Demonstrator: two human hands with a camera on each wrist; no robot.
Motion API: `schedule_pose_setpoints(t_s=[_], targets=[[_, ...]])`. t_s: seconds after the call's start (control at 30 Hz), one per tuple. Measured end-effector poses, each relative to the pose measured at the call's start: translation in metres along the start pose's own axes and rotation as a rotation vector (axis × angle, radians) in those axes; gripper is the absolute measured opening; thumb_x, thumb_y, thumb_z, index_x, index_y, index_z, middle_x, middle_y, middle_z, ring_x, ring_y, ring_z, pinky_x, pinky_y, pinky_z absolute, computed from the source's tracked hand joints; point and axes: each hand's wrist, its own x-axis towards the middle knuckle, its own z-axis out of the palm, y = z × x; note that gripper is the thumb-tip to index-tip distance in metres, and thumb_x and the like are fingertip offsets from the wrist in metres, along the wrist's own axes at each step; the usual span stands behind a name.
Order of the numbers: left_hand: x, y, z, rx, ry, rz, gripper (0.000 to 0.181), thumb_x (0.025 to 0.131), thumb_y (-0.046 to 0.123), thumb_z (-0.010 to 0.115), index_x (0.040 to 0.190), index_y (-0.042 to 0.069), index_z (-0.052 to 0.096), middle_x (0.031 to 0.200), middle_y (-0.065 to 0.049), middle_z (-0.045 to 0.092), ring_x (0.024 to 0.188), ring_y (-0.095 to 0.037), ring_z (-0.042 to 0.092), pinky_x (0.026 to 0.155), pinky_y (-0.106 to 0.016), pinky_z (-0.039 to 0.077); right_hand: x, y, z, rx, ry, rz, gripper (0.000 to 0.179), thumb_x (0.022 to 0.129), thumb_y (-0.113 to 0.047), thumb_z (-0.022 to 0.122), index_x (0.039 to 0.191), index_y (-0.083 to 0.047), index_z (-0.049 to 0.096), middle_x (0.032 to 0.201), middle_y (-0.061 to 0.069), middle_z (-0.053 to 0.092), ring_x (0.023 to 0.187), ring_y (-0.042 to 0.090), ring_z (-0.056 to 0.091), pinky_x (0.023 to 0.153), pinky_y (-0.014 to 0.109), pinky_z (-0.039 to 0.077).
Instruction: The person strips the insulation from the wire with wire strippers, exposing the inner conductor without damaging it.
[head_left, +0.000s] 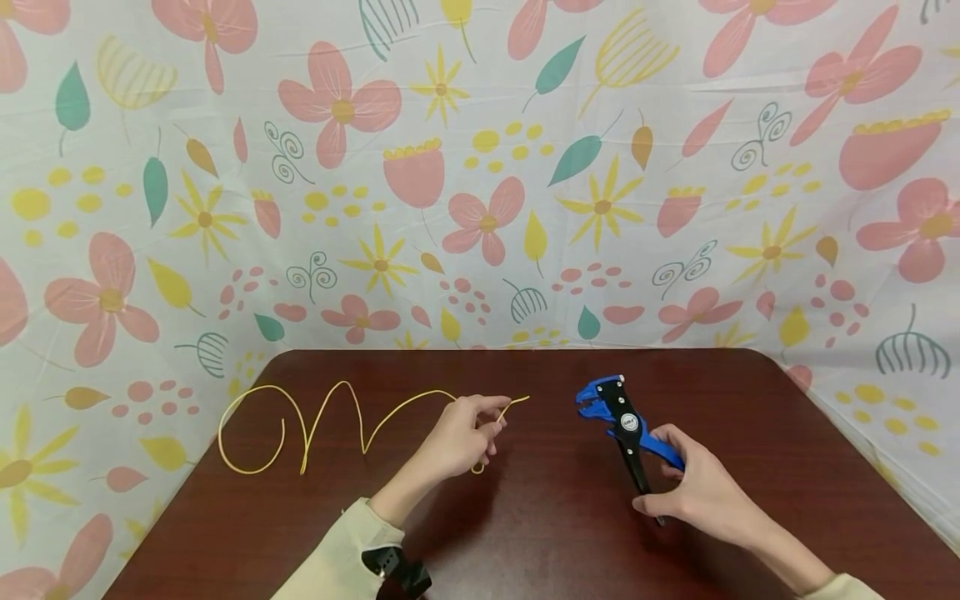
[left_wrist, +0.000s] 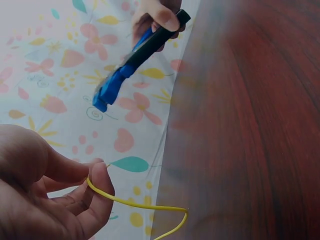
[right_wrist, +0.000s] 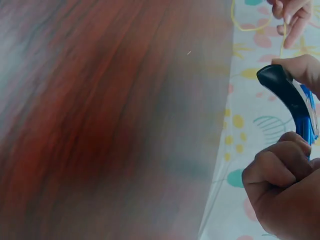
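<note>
Between thumb and fingers, my left hand [head_left: 463, 435] pinches a thin yellow wire [head_left: 362, 417] close to one end. That short end points right, past the fingertips. The rest of the wire runs left in loose waves and a wide curl. My right hand [head_left: 701, 479] grips a blue and black wire stripper [head_left: 626, 421] by its spread handles, fingers on the blue one and thumb on the black. Its jaws face left, toward the wire end, with a gap between them. In the left wrist view the wire [left_wrist: 150, 206] bends below the fingers, and the stripper [left_wrist: 135, 65] is apart from it.
Both hands are over a dark reddish-brown wooden table [head_left: 555, 542]. A white cloth [head_left: 480, 275] printed with flowers and leaves hangs behind the table and along its sides. The left wrist wears a black strap device [head_left: 397, 573]. A tiny pale sliver [right_wrist: 189, 52] shows on the tabletop.
</note>
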Motion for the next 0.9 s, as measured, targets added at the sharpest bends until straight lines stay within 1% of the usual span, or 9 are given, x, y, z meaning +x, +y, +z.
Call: schedule_pose_setpoints(t_s=[0.1, 0.2, 0.3, 0.4, 0.53, 0.57, 0.63, 0.77, 0.9], targets=[[0.0, 0.0, 0.0, -0.006, 0.001, 0.008, 0.036, 0.101, -0.009, 0.06, 0.137, -0.005, 0.065, 0.098, -0.007, 0.066, 0.059, -0.022, 0.062, 0.056, -0.046, 0.06, 0.001, -0.005, 0.001, 0.03, 0.019, 0.025, 0.064, 0.075, -0.026, 0.097, 0.123, -0.01, 0.057, 0.078, 0.004, 0.043, 0.071, 0.017, 0.045, 0.056, 0.031, 0.038], [-0.001, 0.0, -0.001, -0.004, 0.004, 0.015, 0.036, 0.101, -0.009, 0.06, 0.136, -0.005, 0.066, 0.099, -0.01, 0.066, 0.059, -0.025, 0.062, 0.054, -0.044, 0.059, 0.001, -0.008, 0.001, 0.063, 0.023, 0.021, 0.057, 0.078, -0.026, 0.095, 0.122, -0.01, 0.062, 0.07, 0.0, 0.037, 0.061, 0.013, 0.039, 0.052, 0.03, 0.035], [-0.001, -0.001, 0.0, 0.01, 0.004, 0.017, 0.036, 0.102, -0.008, 0.06, 0.138, -0.005, 0.065, 0.101, -0.013, 0.066, 0.06, -0.028, 0.063, 0.052, -0.039, 0.058, 0.0, -0.01, 0.002, 0.092, 0.027, 0.034, 0.052, 0.081, -0.027, 0.094, 0.121, -0.01, 0.066, 0.068, 0.001, 0.038, 0.059, 0.012, 0.038, 0.05, 0.03, 0.036], [-0.001, 0.0, 0.0, 0.024, 0.002, 0.012, 0.04, 0.102, -0.007, 0.061, 0.142, -0.004, 0.062, 0.101, -0.012, 0.064, 0.06, -0.029, 0.062, 0.05, -0.033, 0.055, -0.002, -0.011, 0.002, 0.112, 0.035, 0.05, 0.052, 0.083, -0.028, 0.091, 0.125, -0.007, 0.068, 0.083, 0.0, 0.06, 0.073, 0.01, 0.055, 0.06, 0.025, 0.046], [-0.001, 0.001, 0.0, 0.034, -0.001, 0.008, 0.043, 0.102, -0.006, 0.059, 0.145, -0.004, 0.058, 0.097, -0.006, 0.058, 0.055, -0.022, 0.057, 0.047, -0.026, 0.05, -0.002, -0.011, 0.003, 0.158, 0.037, 0.077, 0.05, 0.085, -0.027, 0.09, 0.125, -0.004, 0.069, 0.08, 0.0, 0.058, 0.071, 0.008, 0.051, 0.06, 0.023, 0.044], [-0.001, 0.001, 0.0, 0.036, 0.0, 0.01, 0.042, 0.103, -0.007, 0.059, 0.145, -0.004, 0.059, 0.097, -0.006, 0.057, 0.054, -0.019, 0.056, 0.046, -0.026, 0.048, -0.002, -0.011, 0.003, 0.173, 0.036, 0.08, 0.048, 0.086, -0.027, 0.09, 0.123, -0.004, 0.07, 0.073, -0.001, 0.052, 0.065, 0.007, 0.046, 0.055, 0.023, 0.041], [-0.002, 0.001, 0.0, 0.037, -0.003, 0.015, 0.042, 0.103, -0.007, 0.058, 0.144, -0.005, 0.059, 0.098, -0.005, 0.056, 0.051, -0.015, 0.053, 0.045, -0.024, 0.045, -0.003, -0.011, 0.004, 0.217, 0.035, 0.095, 0.043, 0.086, -0.025, 0.09, 0.118, -0.004, 0.071, 0.064, 0.001, 0.032, 0.056, 0.01, 0.029, 0.05, 0.028, 0.032], [-0.003, 0.002, 0.0, 0.071, 0.002, 0.034, 0.04, 0.103, -0.006, 0.057, 0.143, -0.005, 0.06, 0.099, -0.005, 0.056, 0.052, -0.012, 0.054, 0.046, -0.022, 0.042, -0.005, -0.013, 0.005, 0.274, 0.058, 0.11, 0.039, 0.086, -0.025, 0.09, 0.109, -0.001, 0.069, 0.061, -0.002, 0.027, 0.053, 0.011, 0.028, 0.049, 0.031, 0.034], [-0.003, 0.004, -0.001, 0.136, 0.024, 0.043, 0.04, 0.103, -0.004, 0.059, 0.143, -0.003, 0.061, 0.099, -0.005, 0.058, 0.054, -0.01, 0.055, 0.051, -0.021, 0.042, -0.004, -0.017, 0.006, 0.315, 0.086, 0.126, 0.037, 0.087, -0.025, 0.089, 0.099, 0.001, 0.066, 0.061, -0.002, 0.03, 0.057, 0.015, 0.037, 0.054, 0.034, 0.042]])
